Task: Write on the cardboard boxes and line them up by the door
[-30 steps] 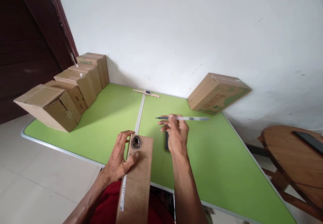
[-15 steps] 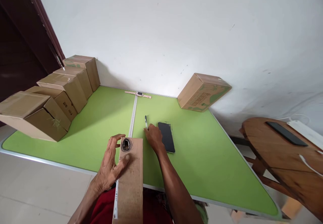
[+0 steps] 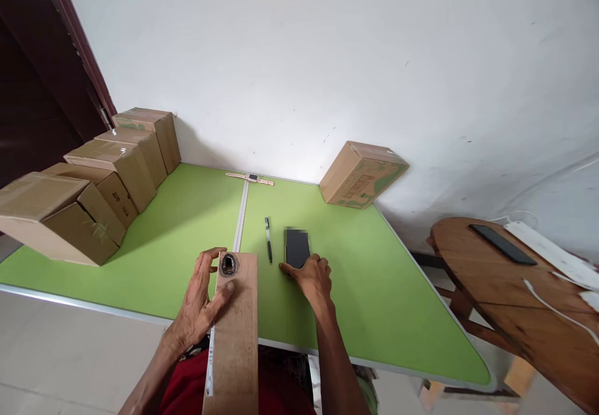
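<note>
My left hand (image 3: 201, 302) grips the upper left side of a long, narrow cardboard box (image 3: 236, 346), its thumb on the top face. Near the box's far end is a ragged, dark-rimmed hole (image 3: 228, 265). My right hand (image 3: 311, 276) is closed round the near end of a black smartphone (image 3: 296, 248), thumb at its left and fingers at its right. The phone's lower part is hidden by the hand. Between box and phone, a black-and-clear pen (image 3: 268, 240) lies on the green table (image 3: 374, 302).
Several cardboard boxes (image 3: 112, 153) stand in a row at the left. Another carton (image 3: 362, 178) stands by the wall at the back right. A watch (image 3: 253, 178) lies at the back edge. On a wooden table (image 3: 486, 284) at the right are a dark phone-like slab (image 3: 503, 244) and a white power strip (image 3: 552, 253).
My right hand has let go of the pen and moved right onto the phone. The pen now lies on the table. My left hand keeps its hold on the box. The view has shifted slightly.
</note>
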A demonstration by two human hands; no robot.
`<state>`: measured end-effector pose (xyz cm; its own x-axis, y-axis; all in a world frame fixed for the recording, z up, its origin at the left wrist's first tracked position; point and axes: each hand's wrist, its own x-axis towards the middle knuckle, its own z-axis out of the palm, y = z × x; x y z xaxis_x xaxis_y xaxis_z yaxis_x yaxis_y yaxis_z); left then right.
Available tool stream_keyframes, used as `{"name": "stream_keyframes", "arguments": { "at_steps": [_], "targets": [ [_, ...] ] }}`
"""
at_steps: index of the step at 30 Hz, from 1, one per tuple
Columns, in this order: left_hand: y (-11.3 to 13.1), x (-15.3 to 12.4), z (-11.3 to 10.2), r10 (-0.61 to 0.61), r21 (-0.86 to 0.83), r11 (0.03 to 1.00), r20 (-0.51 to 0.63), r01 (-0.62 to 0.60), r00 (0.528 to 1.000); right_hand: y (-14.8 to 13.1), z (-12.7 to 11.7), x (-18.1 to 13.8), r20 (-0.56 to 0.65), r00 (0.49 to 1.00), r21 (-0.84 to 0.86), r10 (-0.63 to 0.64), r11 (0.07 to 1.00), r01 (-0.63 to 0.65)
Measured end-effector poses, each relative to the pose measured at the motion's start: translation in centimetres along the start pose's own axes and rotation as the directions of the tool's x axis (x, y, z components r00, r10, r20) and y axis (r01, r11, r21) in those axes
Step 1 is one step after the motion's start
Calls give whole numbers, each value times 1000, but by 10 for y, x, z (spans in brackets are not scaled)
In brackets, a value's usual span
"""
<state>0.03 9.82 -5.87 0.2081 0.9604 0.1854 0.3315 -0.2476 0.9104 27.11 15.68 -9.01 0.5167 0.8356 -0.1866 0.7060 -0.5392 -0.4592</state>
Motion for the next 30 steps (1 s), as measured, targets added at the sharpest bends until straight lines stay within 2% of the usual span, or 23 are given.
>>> {"name": "stream_keyframes", "arguments": {
  "at_steps": [5, 9, 12, 13, 16, 18, 20, 22, 24, 27, 28, 30],
  "targets": [
    [-2, -2, -1, -1, 16, 1000, -19, 1, 1000, 11, 1, 14, 93, 996, 314, -8, 949, -22],
    [-2, 0, -1, -13, 12, 1000, -6, 13, 1000, 27, 3, 0, 174, 981, 634, -86, 772, -45],
    [-2, 1, 0, 1, 3, 1000, 4, -1, 1000, 38, -2, -25, 220, 965, 804, -144, 587, -96],
    [-2, 1, 0, 2, 2, 1000, 6, -2, 1000, 41, -5, -35, 243, 956, 858, -161, 495, -135],
    [-3, 2, 2, 14, 2, 1000, -2, -14, 1000, 43, -23, -65, 318, 931, 945, -180, 142, -295],
    [-2, 2, 5, 30, 8, 1000, 2, -30, 1000, 37, -39, -84, 336, 924, 938, -184, -22, -345],
    [1, 3, 8, 43, 22, 999, 15, -43, 999, 27, -55, -102, 342, 913, 930, -221, -60, -363],
    [5, 2, 10, 66, 43, 997, 25, -67, 998, 14, -66, -118, 390, 871, 897, -297, -90, -432],
    [9, 2, 11, 97, 69, 993, 21, -99, 995, 2, -69, -132, 469, 781, 826, -412, -108, -554],
    [14, 0, 12, 136, 85, 987, -11, -135, 991, -11, -59, -151, 527, 637, 727, -562, -89, -680],
    [14, 0, 11, 144, 81, 987, -28, -141, 989, -14, -52, -155, 535, 601, 708, -593, -74, -703],
    [12, -2, 11, 156, 59, 987, -55, -152, 986, -19, -38, -163, 545, 570, 682, -615, -70, -728]
  ]
}}
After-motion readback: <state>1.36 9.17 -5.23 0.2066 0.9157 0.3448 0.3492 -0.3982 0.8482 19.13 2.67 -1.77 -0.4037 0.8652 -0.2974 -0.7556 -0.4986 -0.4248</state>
